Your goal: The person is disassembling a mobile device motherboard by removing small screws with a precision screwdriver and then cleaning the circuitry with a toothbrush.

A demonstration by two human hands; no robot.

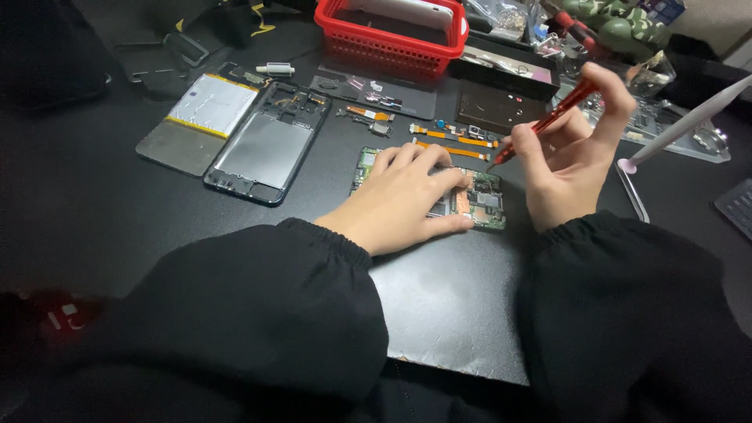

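While lying flat on the green circuit board (pixel 487 205) near the middle of the dark worktop (pixel 94 211), left hand (pixel 403 200) with fingers spread loosely, pressing the board down. Right hand (pixel 568 160) just beside the board's right end, fingers pinched together around a red screwdriver (pixel 548 121), tip pointing down toward the board's upper right corner. Behind the board, orange flex cables (pixel 450 141) in a row. Toward the far left corner, a dark phone frame (pixel 270 145) beside a silver battery (pixel 211 104) and a grey panel (pixel 168 149). At the far edge, a red basket (pixel 388 43). Near the right edge, a white stylus (pixel 681 125), tilted.
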